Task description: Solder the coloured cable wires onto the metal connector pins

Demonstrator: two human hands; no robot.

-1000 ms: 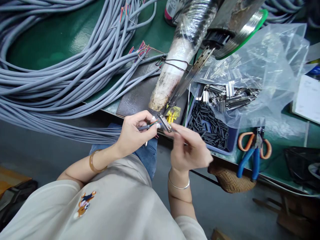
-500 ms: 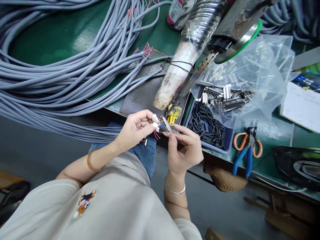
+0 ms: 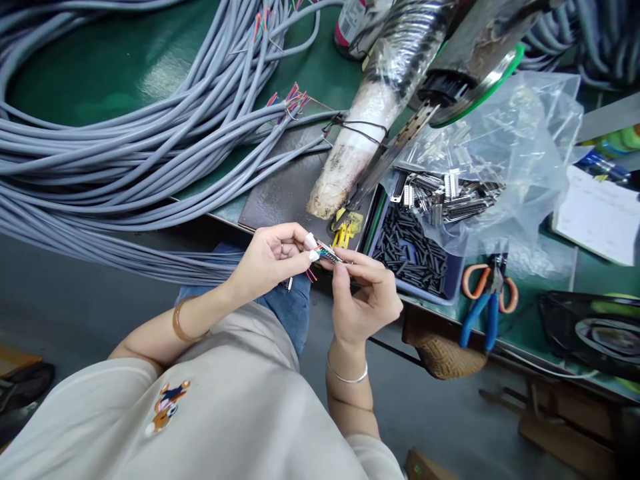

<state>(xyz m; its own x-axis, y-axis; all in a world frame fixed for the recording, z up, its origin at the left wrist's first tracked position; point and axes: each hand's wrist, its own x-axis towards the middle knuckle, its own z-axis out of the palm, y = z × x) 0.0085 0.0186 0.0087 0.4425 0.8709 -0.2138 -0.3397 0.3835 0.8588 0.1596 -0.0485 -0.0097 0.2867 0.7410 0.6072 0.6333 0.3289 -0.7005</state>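
Observation:
My left hand (image 3: 277,257), with white coverings on the thumb and fingertip, is closed in a pinch on thin coloured wires (image 3: 313,272) beside the connector. My right hand (image 3: 365,293) grips the other end of a small metal multi-pin connector (image 3: 330,254) between thumb and fingers. The wires meet the connector's pin side; whether each is joined to a pin is too small to tell. Grey cables (image 3: 190,263) run to my lap beneath the left hand. Just beyond the fingers lies a yellow-handled tool (image 3: 343,235) on a dark plate (image 3: 280,193).
Bundled grey cables (image 3: 150,150) cover the bench's left side. A wrapped duct (image 3: 345,153) and a soldering wire reel (image 3: 480,100) hang over the middle. To the right are a bin of black sleeves (image 3: 413,253), bagged connectors (image 3: 450,193), pliers (image 3: 483,307) and paper (image 3: 597,213).
The connector has turned from steeply slanted to a flatter angle between my hands. My right hand has shifted slightly left. The view has moved a little.

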